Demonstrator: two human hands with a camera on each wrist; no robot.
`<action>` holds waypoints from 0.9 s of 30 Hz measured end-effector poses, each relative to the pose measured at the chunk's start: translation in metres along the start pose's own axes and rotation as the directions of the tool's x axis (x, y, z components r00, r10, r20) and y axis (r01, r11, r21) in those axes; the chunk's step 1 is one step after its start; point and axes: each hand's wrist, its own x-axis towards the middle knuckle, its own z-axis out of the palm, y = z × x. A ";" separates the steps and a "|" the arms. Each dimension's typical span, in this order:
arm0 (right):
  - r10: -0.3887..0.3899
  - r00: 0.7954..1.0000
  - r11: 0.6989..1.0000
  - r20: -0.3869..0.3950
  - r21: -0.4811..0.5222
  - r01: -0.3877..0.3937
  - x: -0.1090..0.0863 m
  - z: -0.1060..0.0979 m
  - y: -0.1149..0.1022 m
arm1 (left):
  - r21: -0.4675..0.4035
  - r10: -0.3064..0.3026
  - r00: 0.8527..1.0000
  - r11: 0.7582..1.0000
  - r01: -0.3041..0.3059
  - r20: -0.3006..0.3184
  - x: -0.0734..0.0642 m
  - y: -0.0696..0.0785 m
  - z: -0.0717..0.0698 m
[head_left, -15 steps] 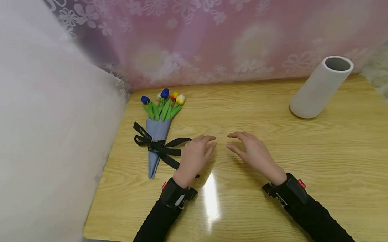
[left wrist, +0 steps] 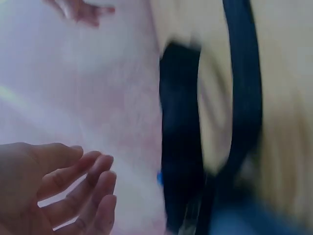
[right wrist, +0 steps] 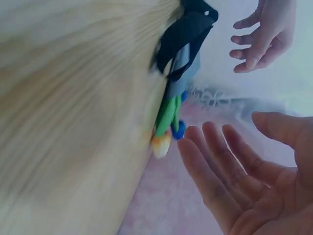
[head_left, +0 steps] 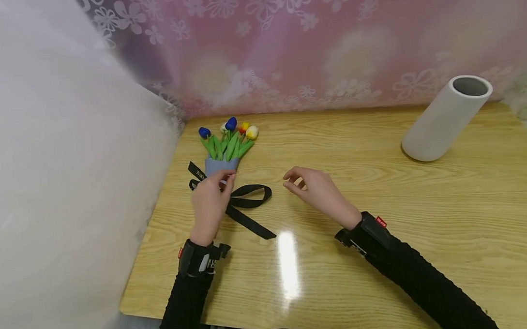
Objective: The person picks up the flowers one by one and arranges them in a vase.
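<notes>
A bouquet of artificial tulips (head_left: 232, 144), blue, white and yellow-red, lies on the table in a blue-grey wrapper (head_left: 221, 165) tied with a black ribbon (head_left: 250, 226). Over the wrapper's middle hovers my left hand (head_left: 210, 202), hiding the knot and lower wrapper in the head view. The left wrist view shows its fingers (left wrist: 98, 188) loosely bent around nothing, apart from the ribbon. My right hand (head_left: 320, 190) hangs in the air right of the ribbon's loop, holding nothing. In the right wrist view its fingers (right wrist: 200, 164) are spread and relaxed.
A tall white vase (head_left: 447, 119) stands upright at the table's back right. The wooden table (head_left: 359, 277) backs onto a pink floral curtain (head_left: 285, 52), and a white sheet (head_left: 72, 166) hangs along the left side.
My left hand has moved left from the ribbon's tails to over the wrapper. My right hand has also shifted left and a little toward the back. The bouquet stays where it lay.
</notes>
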 end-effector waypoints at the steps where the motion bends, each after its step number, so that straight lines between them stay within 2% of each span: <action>1: -0.005 1.000 1.000 0.005 0.008 0.005 0.006 0.003 -0.004 | 0.009 -0.021 1.000 1.000 0.021 -0.016 0.003 -0.007 -0.005; 7: 0.006 0.999 0.997 0.054 0.078 -0.010 0.046 0.033 -0.020 | -0.017 -0.135 0.987 0.991 0.134 -0.091 0.016 -0.049 -0.021; 11: 0.035 0.997 0.995 0.069 0.095 -0.041 0.069 0.060 -0.026 | -0.045 -0.162 0.983 0.986 0.158 -0.086 0.022 -0.065 -0.023; 13: 0.047 0.996 0.993 0.073 0.108 -0.055 0.078 0.072 -0.029 | -0.049 -0.166 0.985 0.985 0.163 -0.049 0.024 -0.070 -0.022; 16: 0.061 0.996 0.991 0.072 0.114 -0.069 0.090 0.085 -0.033 | -0.057 -0.192 0.981 0.979 0.194 0.041 0.026 -0.074 -0.018; 19: 0.089 0.993 0.990 0.072 0.100 -0.096 0.100 0.095 -0.038 | -0.050 -0.233 0.965 0.969 0.240 0.119 0.027 -0.077 -0.013; 21: 0.105 0.992 0.990 0.072 0.090 -0.111 0.106 0.100 -0.041 | -0.044 -0.244 0.960 0.967 0.252 0.138 0.026 -0.079 -0.011; 25: 0.142 0.987 0.975 0.080 0.161 -0.153 0.115 0.109 -0.047 | -0.058 -0.246 0.951 0.964 0.261 0.187 0.024 -0.084 -0.009; 27: 0.164 0.983 0.961 0.088 0.210 -0.179 0.117 0.111 -0.047 | -0.105 -0.257 0.936 0.952 0.289 0.242 0.024 -0.087 -0.008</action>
